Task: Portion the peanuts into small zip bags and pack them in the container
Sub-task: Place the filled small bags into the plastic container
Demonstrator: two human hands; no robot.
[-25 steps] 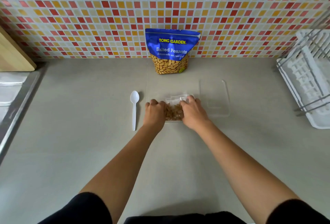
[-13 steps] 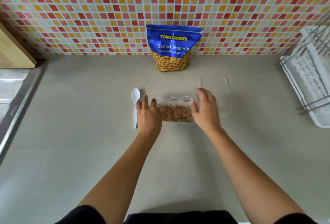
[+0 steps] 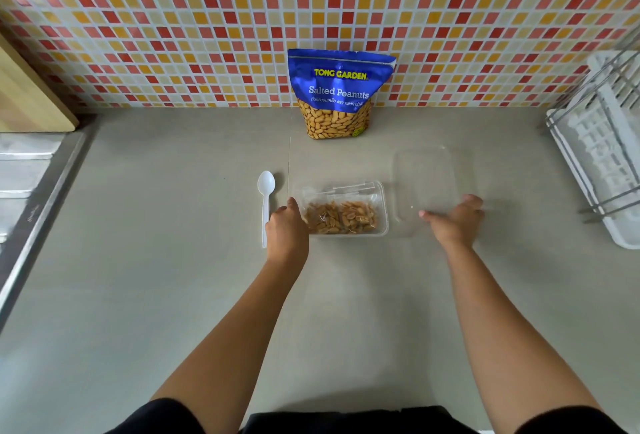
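A home kitchen: mosaic-tiled backsplash (image 3: 173, 35), dish rack (image 3: 602, 156) (white), steel sink (image 3: 38, 205).

Your worktop (image 3: 156, 260), left to right: sink (image 3: 24, 174), spoon (image 3: 265, 198), container (image 3: 382, 205), lid (image 3: 429, 177), dish rack (image 3: 602, 156).
The zip bags (image 3: 341, 217) lie in the container; the peanut bag (image 3: 337, 97) stands behind it, against the far wall. Your left hand (image 3: 287, 229) sits between spoon and container, your right hand (image 3: 455, 220) at the lid's near edge.

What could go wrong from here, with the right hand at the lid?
The zip bags crowd the container rim, so the lid may pinch them and not seat. The left hand lies beside the spoon and could knock it. The right hand may slide the clear lid away.
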